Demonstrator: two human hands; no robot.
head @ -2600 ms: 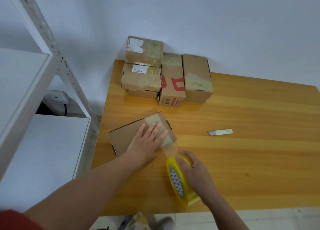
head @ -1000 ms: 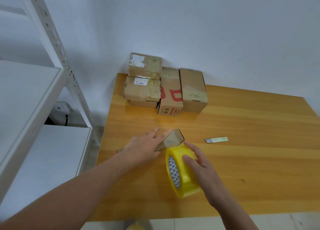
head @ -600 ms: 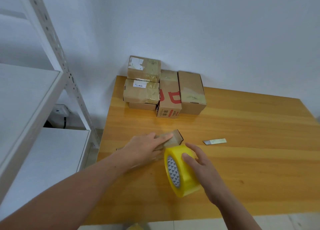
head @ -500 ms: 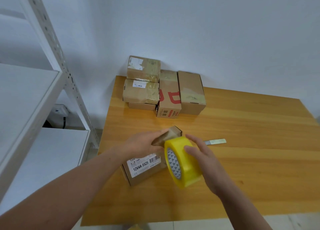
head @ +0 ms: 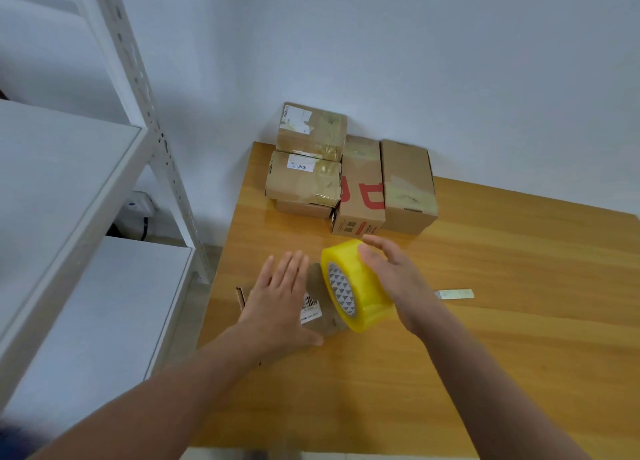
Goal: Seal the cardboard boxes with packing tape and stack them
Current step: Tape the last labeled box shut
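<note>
Fingers straight, L. hand [head: 282,300] presses flat on one cardboard box [head: 327,321] at the table [head: 502,355] front-left. R. hand [head: 398,279] grips one yellow packing-tape roll [head: 356,286] over the box's right end. Five taped boxes [head: 304,179] are stacked at the rear corner, w/ one metal blade [head: 454,294] to the right.

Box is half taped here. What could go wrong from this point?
1. The box lies near the table's left edge, pinned only by the flat left hand; pulling the roll could slide it off.
2. The blade lies bare just past the right hand; a sweep might catch it.
</note>
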